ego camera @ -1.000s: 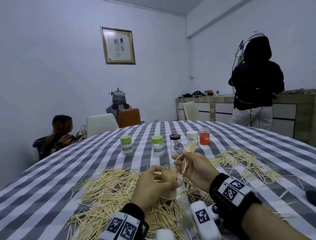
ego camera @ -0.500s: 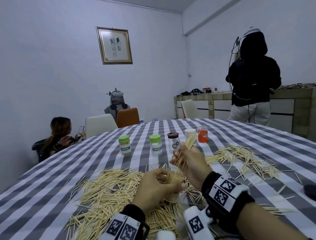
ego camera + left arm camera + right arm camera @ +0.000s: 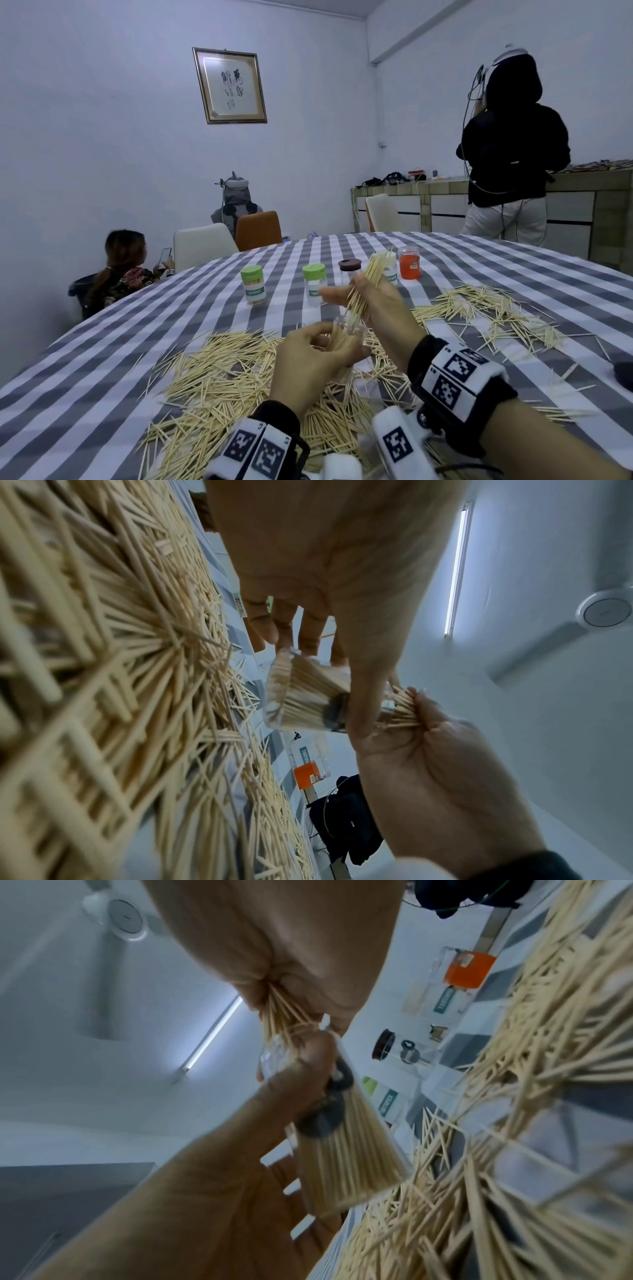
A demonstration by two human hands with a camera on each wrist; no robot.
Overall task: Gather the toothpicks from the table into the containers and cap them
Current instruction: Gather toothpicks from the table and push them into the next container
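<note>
- The right hand [image 3: 378, 305] pinches a bundle of toothpicks [image 3: 364, 291] between thumb and curled fingers, with the lower ends of the sticks entering the mouth of a clear container [image 3: 346, 337].
- The left hand [image 3: 308, 359] wraps thumb and fingers round that container and holds it just under the right hand, lifted off the table and tipped toward the bundle.
- In the left wrist view the clear container [image 3: 301, 693] already looks well packed with sticks, so I judge this one to be near full, though not yet capped; I cannot see its cap.
- Beyond the two hands stand five more containers in a row: two with green lids [image 3: 251, 274], one with a brown lid [image 3: 349, 264], a white one partly hidden behind the bundle, and an orange one [image 3: 408, 263].
- A thick heap of loose toothpicks [image 3: 219, 373] lies under and to the left of the hands, and a thinner scatter [image 3: 486, 311] lies to the right.
- Most of the gathering is left, by my reading.
- Both forearms reach forward from the near edge, wrists raised, the right hand above and slightly beyond the left.
</note>
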